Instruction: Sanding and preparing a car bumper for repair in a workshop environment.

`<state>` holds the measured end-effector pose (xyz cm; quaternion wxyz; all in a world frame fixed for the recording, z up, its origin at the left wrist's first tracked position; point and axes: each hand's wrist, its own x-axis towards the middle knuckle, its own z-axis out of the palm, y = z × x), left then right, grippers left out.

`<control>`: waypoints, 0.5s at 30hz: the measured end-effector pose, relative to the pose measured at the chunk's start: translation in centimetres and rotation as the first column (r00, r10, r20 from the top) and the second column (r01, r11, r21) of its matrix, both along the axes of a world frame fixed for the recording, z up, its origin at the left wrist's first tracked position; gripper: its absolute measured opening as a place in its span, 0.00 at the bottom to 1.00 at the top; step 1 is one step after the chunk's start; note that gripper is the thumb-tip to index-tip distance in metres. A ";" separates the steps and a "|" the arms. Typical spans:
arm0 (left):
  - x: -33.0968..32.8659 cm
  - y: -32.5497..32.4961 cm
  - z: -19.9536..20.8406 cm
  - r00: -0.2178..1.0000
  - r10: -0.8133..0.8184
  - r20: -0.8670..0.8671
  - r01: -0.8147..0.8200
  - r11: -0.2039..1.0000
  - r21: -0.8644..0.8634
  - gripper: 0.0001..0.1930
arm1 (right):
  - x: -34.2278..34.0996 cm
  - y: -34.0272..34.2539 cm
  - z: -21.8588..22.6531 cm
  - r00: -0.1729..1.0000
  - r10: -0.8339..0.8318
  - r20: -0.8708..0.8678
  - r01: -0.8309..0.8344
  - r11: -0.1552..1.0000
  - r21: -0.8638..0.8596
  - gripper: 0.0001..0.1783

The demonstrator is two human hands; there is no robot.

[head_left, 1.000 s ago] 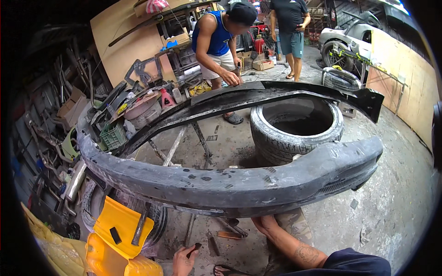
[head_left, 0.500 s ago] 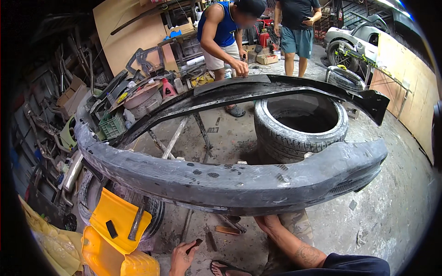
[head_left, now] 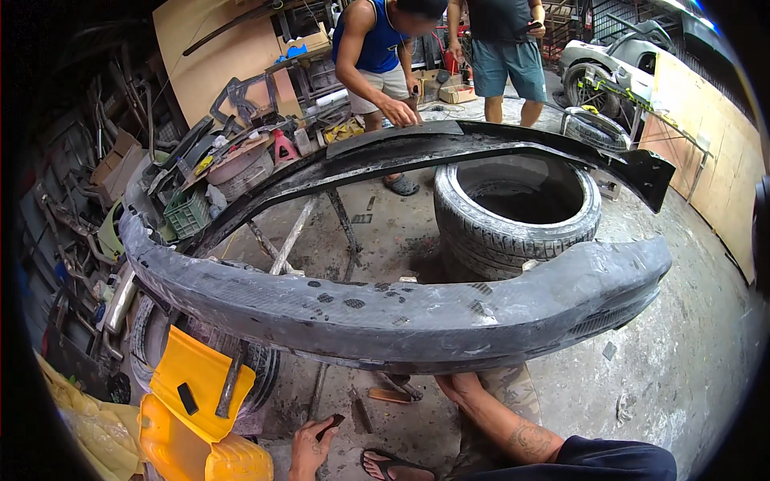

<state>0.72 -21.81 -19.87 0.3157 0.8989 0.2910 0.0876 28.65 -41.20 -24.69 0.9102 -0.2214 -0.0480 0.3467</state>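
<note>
A long grey car bumper, scuffed and whitish with dark patches, curves across the space in front of me. My left hand is low, left of centre and apart from the bumper, its fingers closed round a small dark flat piece. My right forearm reaches up to the bumper's lower edge. Behind that edge my right hand is hidden, so its fingers do not show. Across from me, a person's hand rests at a black curved panel on the far side.
A large tyre lies beyond the bumper. At lower left are an opened yellow container with a dark block on it. A wooden-backed brush-like piece lies on the floor. Another person stands at the back.
The whole view has shifted slightly, with the bumper appearing a little farther left. The person standing at the back appears nearer. My left hand keeps its grip on the dark piece.
</note>
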 end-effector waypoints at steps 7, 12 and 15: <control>-0.4 0.2 -0.4 0.996 0.036 -0.080 -0.038 0.999 -0.021 0.17 | 0.1 0.1 -0.4 1.000 0.007 0.022 -0.008 0.998 0.054 0.18; 0.3 -0.2 0.5 0.993 0.039 -0.116 -0.043 0.999 -0.032 0.16 | 0.3 0.1 -0.8 1.000 0.000 0.004 0.000 0.999 0.046 0.18; 0.2 0.0 0.4 0.997 0.032 -0.069 -0.033 0.999 -0.013 0.16 | 0.4 0.3 -0.4 1.000 0.019 0.011 -0.019 0.999 0.033 0.19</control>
